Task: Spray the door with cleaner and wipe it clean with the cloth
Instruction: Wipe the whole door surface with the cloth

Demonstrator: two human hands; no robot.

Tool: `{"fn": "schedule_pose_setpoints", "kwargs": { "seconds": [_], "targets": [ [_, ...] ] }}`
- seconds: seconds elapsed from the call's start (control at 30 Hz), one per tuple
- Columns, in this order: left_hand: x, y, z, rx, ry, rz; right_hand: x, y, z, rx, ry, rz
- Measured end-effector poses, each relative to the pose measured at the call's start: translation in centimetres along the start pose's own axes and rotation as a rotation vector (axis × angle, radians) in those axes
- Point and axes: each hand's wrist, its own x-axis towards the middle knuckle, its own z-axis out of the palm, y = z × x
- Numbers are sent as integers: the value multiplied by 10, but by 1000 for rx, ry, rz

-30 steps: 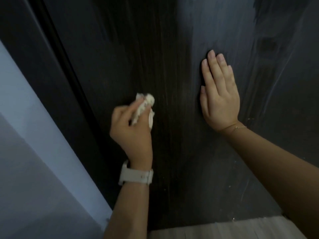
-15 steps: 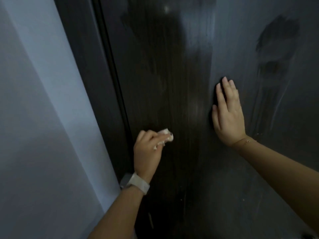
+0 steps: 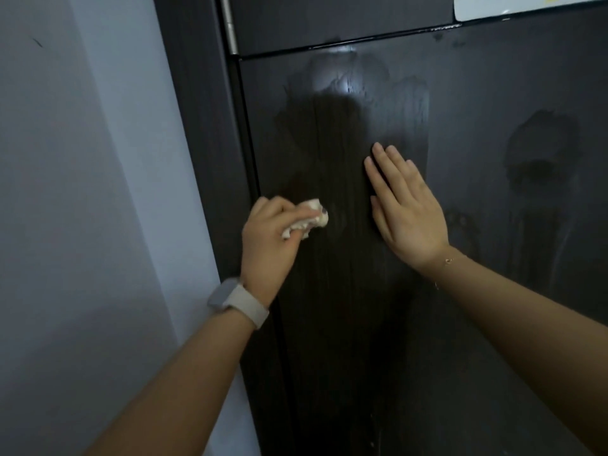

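Note:
The dark wood-grain door [image 3: 477, 93] fills the middle and right of the head view, with hazy wet smears and darker wiped streaks on it. My left hand [image 3: 268, 241] grips a crumpled white cloth [image 3: 307, 220] and holds it against the door near its left edge. My right hand [image 3: 406, 205] lies flat on the door just right of the cloth, fingers straight and pointing up. No spray bottle is in view.
A dark door frame [image 3: 194, 126] with a metal hinge [image 3: 230, 24] runs up the left of the door. A pale grey wall [image 3: 82, 192] stands to the left. A groove crosses the door near the top, and a white sheet [image 3: 526, 4] hangs above it.
The view has tilted up, so the floor has dropped out of sight and the hinge and groove have appeared. My left hand has carried the cloth upward along the door. My right hand stays flat.

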Motion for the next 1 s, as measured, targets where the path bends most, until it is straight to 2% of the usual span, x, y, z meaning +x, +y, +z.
{"fn": "schedule_pose_setpoints", "kwargs": {
  "seconds": [0.13,0.4,0.67,0.77,1.0],
  "targets": [
    [-37,-10,9,12,-11,11,1,0,1,-21,9,-14],
    [-97,-21,17,10,-139,11,1,0,2,-36,19,-10],
    [-101,-21,16,11,-176,9,0,0,3,-51,16,-12],
    [-75,-14,9,25,-141,42,0,-1,3,-51,5,-9],
    [80,11,-12,80,155,54,0,0,3,-39,20,-16]
  ]
}}
